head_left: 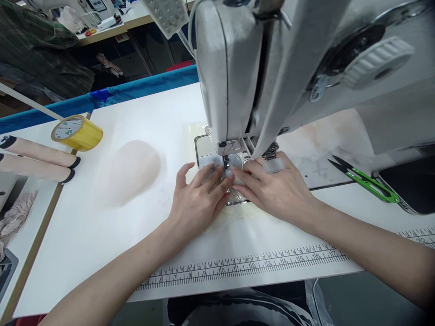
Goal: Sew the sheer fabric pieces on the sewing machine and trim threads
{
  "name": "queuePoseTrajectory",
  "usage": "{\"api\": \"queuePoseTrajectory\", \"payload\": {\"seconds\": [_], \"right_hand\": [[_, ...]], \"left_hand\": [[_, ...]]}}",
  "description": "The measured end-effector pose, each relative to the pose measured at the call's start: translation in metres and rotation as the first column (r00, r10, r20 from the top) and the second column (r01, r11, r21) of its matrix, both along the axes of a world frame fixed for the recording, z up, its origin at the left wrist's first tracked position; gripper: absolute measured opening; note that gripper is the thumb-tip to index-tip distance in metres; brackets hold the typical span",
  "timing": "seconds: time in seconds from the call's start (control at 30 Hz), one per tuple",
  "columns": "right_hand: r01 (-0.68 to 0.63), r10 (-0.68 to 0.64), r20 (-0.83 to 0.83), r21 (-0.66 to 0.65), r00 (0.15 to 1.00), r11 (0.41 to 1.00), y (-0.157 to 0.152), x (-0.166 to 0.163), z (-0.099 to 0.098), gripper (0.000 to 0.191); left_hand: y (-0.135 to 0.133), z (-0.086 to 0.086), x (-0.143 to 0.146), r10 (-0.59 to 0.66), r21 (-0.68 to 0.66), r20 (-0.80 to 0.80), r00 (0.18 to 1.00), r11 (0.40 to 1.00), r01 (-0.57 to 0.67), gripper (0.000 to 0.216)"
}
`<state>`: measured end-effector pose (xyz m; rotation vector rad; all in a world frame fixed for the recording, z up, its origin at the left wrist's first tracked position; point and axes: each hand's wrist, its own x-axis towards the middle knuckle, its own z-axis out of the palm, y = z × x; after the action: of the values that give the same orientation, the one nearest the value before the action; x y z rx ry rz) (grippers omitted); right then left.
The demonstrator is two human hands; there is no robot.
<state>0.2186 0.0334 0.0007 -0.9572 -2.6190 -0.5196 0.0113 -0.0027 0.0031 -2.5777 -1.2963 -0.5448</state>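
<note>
My left hand [201, 195] lies palm down at the needle plate [208, 159], its fingers stretched out and spread. From the other side my right hand [277, 188] reaches in, index finger and thumb bent close together near the presser foot [226, 162]. The fingertips of both hands nearly meet just in front of the foot. Whatever small piece may lie under them is hidden. Above stands the white sewing machine [224, 77], its head close over my right hand's knuckles. A pale strip [274, 165] shows over the back of the right fingers.
A sheer beige fabric piece [136, 167] lies left on the white table. Yellow tape [77, 132] and two pale rolls [41, 158] are at the left edge. Green thread snips [367, 181] and a dark phone [411, 183] lie right. A printed ruler [251, 265] follows the front edge.
</note>
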Motion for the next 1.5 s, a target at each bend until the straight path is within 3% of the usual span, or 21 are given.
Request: {"api": "queuePoseTrajectory", "payload": {"seconds": [0.5,0.6,0.67,0.73,0.83,0.9,0.97,1.03,1.1,1.2,1.3,1.37,1.5], "right_hand": [[0.027,-0.027,0.003,-0.023,1.0,0.999,0.002,-0.002,0.0,0.033],[-0.036,0.035,-0.068,-0.018,0.997,0.999,0.001,0.002,0.003,0.026],[-0.146,0.14,-0.124,-0.042,0.982,0.988,0.001,0.007,0.007,0.027],[-0.268,0.25,-0.164,-0.102,0.954,0.958,0.001,0.01,0.009,0.029],[-0.35,0.314,-0.206,-0.173,0.927,0.921,0.001,0.012,0.011,0.02],[-0.351,0.303,-0.251,-0.172,0.919,0.92,0.002,0.011,0.01,0.019],[-0.339,0.266,-0.322,-0.194,0.909,0.921,0.002,0.009,0.008,0.019],[-0.327,0.21,-0.378,-0.281,0.902,0.902,0.003,0.009,0.006,0.017],[-0.324,0.158,-0.402,-0.387,0.902,0.863,0.004,0.009,0.004,0.013],[-0.335,0.111,-0.452,-0.451,0.885,0.827,0.005,0.009,0.0,0.011],[-0.35,0.083,-0.561,-0.389,0.824,0.852,0.007,0.008,-0.004,0.012],[-0.311,0.054,-0.605,-0.329,0.794,0.892,0.008,0.006,-0.005,0.014],[-0.169,-0.025,-0.622,-0.251,0.783,0.953,0.01,0.003,-0.003,0.02]], "left_hand": [[0.006,-0.001,-0.001,0.008,-0.035,0.025,1.0,0.999,-0.007,0.032],[0.005,0.002,-0.001,-0.008,-0.007,0.014,1.0,1.0,0.008,0.031],[0.0,0.009,-0.002,-0.022,-0.009,0.035,0.999,1.0,0.023,0.025],[-0.009,0.021,-0.002,-0.02,-0.103,0.065,0.998,0.994,0.027,0.019],[-0.023,0.036,0.0,-0.021,-0.337,0.006,1.0,0.941,0.022,0.038],[-0.028,0.037,0.003,-0.032,-0.374,-0.087,0.996,0.927,-0.003,0.028],[-0.026,0.03,0.006,-0.009,-0.298,-0.157,0.988,0.954,-0.038,0.012],[-0.018,0.021,0.006,0.017,-0.218,-0.161,0.987,0.975,-0.052,0.019],[-0.007,0.014,0.005,0.026,-0.243,-0.067,0.997,0.969,-0.042,0.026],[0.006,0.014,0.0,0.086,-0.439,0.151,0.985,0.898,-0.011,0.029],[0.014,0.021,-0.001,0.198,-0.583,0.27,0.942,0.813,-0.004,0.032],[0.019,0.025,-0.001,0.227,-0.619,0.295,0.928,0.786,0.005,0.032],[0.03,0.029,-0.002,0.121,-0.605,0.24,0.963,0.795,0.05,0.025]]}}
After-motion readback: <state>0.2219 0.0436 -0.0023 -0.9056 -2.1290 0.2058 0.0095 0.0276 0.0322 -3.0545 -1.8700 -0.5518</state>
